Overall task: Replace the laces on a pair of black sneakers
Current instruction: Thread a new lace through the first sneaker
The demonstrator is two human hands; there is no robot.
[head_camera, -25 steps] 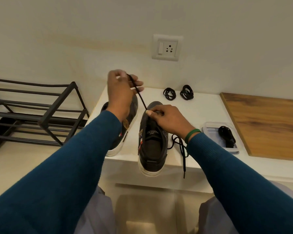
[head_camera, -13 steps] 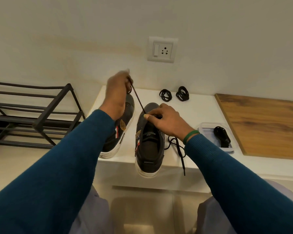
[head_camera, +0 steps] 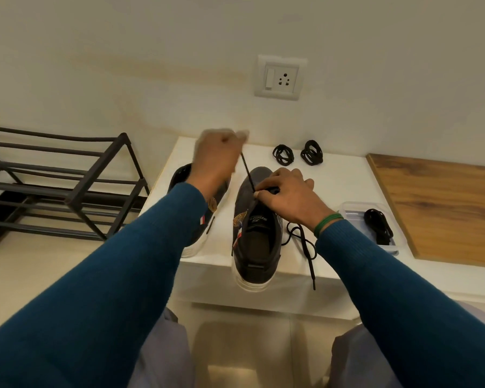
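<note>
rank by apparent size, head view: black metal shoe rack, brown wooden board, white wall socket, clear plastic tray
black metal shoe rack
brown wooden board
clear plastic tray
white wall socket
last two close, tray nearer

Tongue label (head_camera: 259,219) of the right-hand sneaker (head_camera: 256,247), white lettering seen upside down, one large letter S legible, word beside it too blurred to read, gold side emblem (head_camera: 240,219) illegible.

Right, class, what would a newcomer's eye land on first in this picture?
The two hands in the middle: the left hand holds a black lace taut above the sneaker that the right hand grips on the white ledge. Next, two coiled laces near the wall behind it.
</note>
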